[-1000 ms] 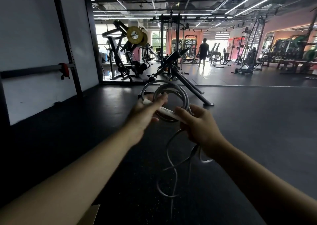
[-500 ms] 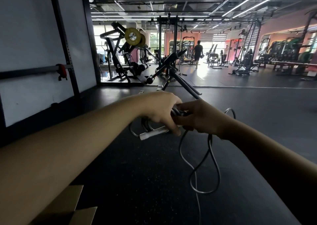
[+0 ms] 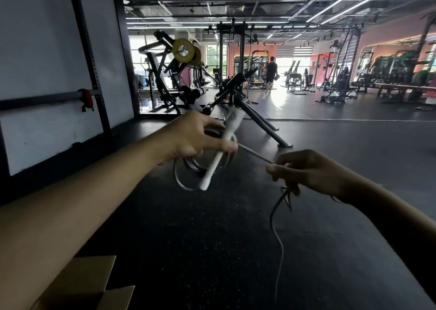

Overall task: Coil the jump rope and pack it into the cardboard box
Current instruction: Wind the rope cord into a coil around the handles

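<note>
No legible text; yellow weight plate (image 3: 183, 50) markings perhaps too blurred.

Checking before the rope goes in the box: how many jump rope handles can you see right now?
1. The white handle is held in the left hand with the coils. The second may be hidden; loose rope trails from the right hand.

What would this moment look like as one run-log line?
stage: coiling | left hand: holds grey rope coils and white handle | right hand: pinches loose rope | brown cardboard box: lower left, open

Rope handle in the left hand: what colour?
White; the handle shows best in the head view, held with the coils in the left hand.
</note>
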`<state>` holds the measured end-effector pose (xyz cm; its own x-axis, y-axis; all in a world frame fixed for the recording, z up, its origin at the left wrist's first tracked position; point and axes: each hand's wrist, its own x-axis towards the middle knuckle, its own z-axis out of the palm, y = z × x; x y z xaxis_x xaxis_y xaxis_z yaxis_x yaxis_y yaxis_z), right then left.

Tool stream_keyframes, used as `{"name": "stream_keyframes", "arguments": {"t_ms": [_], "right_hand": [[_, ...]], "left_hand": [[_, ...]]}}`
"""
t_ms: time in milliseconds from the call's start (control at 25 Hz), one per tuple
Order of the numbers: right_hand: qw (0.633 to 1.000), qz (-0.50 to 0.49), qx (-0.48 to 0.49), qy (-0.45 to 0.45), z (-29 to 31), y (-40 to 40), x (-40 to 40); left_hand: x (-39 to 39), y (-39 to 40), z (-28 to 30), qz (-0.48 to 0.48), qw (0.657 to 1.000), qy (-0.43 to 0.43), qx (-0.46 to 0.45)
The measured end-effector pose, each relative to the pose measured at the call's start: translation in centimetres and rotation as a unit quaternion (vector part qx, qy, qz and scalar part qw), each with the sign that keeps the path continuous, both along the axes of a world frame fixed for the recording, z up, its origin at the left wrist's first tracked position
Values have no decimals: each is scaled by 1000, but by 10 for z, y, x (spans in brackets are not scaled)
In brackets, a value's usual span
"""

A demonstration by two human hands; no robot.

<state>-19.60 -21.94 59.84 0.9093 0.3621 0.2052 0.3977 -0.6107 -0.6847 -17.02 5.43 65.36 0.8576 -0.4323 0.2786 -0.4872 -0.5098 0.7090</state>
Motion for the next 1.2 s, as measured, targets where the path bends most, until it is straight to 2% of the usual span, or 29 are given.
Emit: {"name": "stream_keyframes", "arguments": {"t_ms": [40,120,280,360,520,640,800,880,960,1000,1040,1080,1120,1160,1200], "right_hand": [[1000,-7,11,-12,-4,1,-3],[998,-2,59,-31,-12,9,-8],[964,35,260,-49,-15,41,-6],[939,21,338,-62,-14,64,-7],[875,-26,484,-6,-10,96,-9],[866,-38,498,-22,-8,95,-8],[894,-44,444,-45,-2,86,-7],[917,-39,393,-54,1,76,-3],[945,-33,319,-68,3,64,2],[956,-23,285,-71,5,59,4],[964,-9,254,-72,7,56,5],[972,8,223,-76,10,53,6],[978,27,190,-82,14,51,7],[982,46,156,-90,17,50,7],[985,62,121,-102,21,50,6]], "left_hand": [[2,-1,-3,20,995,18,-94],[5,-11,-12,51,964,35,-257],[7,-49,-27,136,859,85,-486],[2,-69,-33,165,817,113,-540],[-7,-89,-39,174,801,118,-561],[-4,-82,-42,183,824,106,-525],[3,-59,-54,142,866,143,-457],[5,-39,-53,158,902,105,-387],[0,-15,-41,191,925,15,-329],[-1,-4,-33,174,946,-52,-269],[-3,1,-21,126,971,-107,-171],[-6,2,-10,62,989,-125,-54],[-8,-2,0,2,993,-110,49],[-9,-10,7,-40,990,-76,112],[-9,-18,11,-64,987,-45,138]]}}
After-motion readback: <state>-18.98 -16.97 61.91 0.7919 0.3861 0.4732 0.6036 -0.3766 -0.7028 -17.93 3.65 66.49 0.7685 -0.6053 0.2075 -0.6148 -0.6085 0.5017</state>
